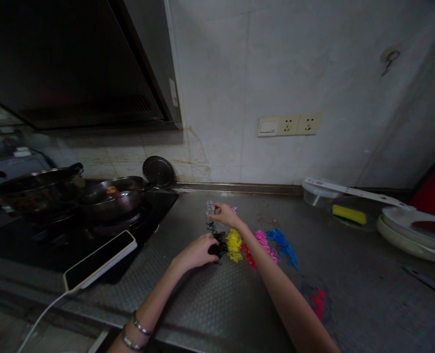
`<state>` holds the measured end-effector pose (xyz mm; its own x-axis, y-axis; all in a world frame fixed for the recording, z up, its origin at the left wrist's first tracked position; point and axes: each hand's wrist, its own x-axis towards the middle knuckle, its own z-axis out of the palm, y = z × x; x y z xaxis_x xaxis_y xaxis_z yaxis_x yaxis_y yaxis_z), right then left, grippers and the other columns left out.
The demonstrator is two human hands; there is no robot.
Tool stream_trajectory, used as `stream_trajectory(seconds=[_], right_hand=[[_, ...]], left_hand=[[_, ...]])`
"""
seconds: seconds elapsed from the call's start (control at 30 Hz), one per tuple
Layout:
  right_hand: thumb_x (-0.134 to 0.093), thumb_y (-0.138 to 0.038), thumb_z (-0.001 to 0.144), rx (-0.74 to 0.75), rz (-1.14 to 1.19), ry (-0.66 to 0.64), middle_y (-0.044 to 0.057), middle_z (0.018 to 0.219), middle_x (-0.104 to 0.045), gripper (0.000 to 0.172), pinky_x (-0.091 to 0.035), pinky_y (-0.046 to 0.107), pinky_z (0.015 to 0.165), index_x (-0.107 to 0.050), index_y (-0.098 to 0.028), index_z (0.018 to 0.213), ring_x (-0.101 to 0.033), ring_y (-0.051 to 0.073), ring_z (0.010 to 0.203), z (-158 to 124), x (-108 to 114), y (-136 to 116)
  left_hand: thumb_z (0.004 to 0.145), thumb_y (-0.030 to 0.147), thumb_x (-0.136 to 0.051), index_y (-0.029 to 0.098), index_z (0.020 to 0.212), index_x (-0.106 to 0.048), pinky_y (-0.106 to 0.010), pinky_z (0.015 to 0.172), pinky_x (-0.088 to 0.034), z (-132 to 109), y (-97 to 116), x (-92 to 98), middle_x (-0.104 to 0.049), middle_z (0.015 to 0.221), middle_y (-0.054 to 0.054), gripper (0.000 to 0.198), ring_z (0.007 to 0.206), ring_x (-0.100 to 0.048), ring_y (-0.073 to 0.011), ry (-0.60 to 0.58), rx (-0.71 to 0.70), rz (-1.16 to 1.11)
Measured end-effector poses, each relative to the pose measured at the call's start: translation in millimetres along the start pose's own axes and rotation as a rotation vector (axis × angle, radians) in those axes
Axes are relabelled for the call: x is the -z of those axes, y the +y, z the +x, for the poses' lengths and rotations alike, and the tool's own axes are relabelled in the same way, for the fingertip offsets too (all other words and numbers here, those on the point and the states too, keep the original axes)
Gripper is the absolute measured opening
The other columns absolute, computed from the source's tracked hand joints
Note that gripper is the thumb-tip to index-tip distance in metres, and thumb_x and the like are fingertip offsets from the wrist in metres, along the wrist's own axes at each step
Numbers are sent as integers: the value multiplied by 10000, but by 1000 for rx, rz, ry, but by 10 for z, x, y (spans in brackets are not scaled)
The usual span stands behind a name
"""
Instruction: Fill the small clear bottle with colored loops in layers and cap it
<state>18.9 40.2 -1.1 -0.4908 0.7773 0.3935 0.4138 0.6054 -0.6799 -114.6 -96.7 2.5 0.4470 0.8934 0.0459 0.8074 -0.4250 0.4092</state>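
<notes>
My right hand (226, 215) grips a small clear plastic bottle (209, 210) over the far side of a black pile. Thumb and fingers of my left hand (199, 249) curl round some of the black rubber bands (220, 244), which lie loose on the metal counter (217, 304). To the right of them sit heaps of yellow bands (234, 245), red bands (248, 257), pink bands (265, 243) and blue bands (282, 246). My right forearm hides part of the red and pink heaps.
On the left a phone (99, 262) with a white cable lies at the edge of the black stove, below two pans (110, 203). A clear bag with something red (318, 303) is at right. Behind it are a yellow sponge (348, 214) and stacked dishes (401, 240).
</notes>
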Motion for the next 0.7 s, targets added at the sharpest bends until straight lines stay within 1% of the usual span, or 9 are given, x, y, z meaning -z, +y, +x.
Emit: stream_trajectory(seconds=[0.13, 0.3, 0.37, 0.57, 0.7], right_hand=[[-641, -363, 643, -6, -11, 3, 2, 715, -608, 290, -346, 203, 567, -629, -143, 830, -482, 104, 600, -6, 15, -19], [-641, -351, 639, -3, -1, -2, -5, 711, -599, 289, -342, 200, 564, -623, -141, 836, -470, 99, 590, -4, 23, -22], [-635, -353, 645, 5, 4, -7, -6, 703, -595, 286, -343, 200, 564, -620, -141, 836, -466, 99, 588, -9, 34, -30], [-640, -363, 639, -5, -2, -2, -3, 715, -597, 285, -347, 206, 577, -621, -139, 814, -465, 102, 592, -18, 57, -35], [-631, -374, 649, 7, 7, -7, -4, 734, -599, 303, -347, 206, 582, -620, -143, 845, -468, 101, 598, -12, 53, -4]], left_hand=[[710, 261, -600, 179, 1039, -607, -278, 819, -411, 61, -25, -96, -579, 1033, -84, 339, 938, -543, -208, -8, -4, 22], [723, 189, -546, 166, 949, -637, -251, 706, -420, 96, -14, -91, -621, 920, -72, 245, 805, -573, -180, -6, -4, 52], [713, 160, -537, 160, 924, -643, -241, 684, -415, 100, -6, -94, -624, 902, -70, 236, 778, -575, -170, -2, 7, 50], [680, 105, -521, 147, 871, -657, -236, 693, -403, 125, -16, -119, -626, 842, -64, 238, 748, -565, -157, 22, 24, 51], [663, 98, -508, 144, 855, -663, -217, 652, -395, 131, -32, -49, -627, 782, -41, 251, 686, -549, -135, 55, 38, 13]])
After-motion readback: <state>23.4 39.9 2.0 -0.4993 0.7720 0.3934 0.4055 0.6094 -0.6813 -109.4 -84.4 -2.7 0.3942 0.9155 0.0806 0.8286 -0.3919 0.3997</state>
